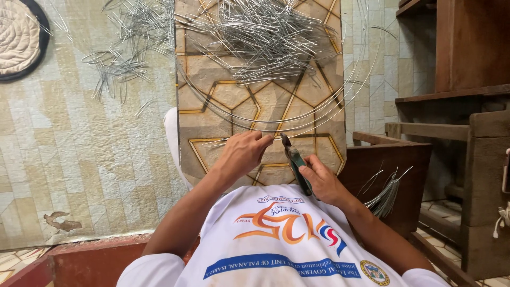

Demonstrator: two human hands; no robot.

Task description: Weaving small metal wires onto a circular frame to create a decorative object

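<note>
Pliers [295,159] gripped in right hand [321,180]; left hand [241,154] pinches wire [223,141] (over patterned board [212,95]).

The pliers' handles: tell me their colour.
Dark green, seen in the head view, on the pliers held in the right hand.

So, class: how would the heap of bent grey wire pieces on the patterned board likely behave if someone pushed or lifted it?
The heap of bent grey wire pieces looks interlocked, so it would probably drag as a clump. The strands look thin, so likely light and springy. Loose ones could slide off the patterned board.
</note>
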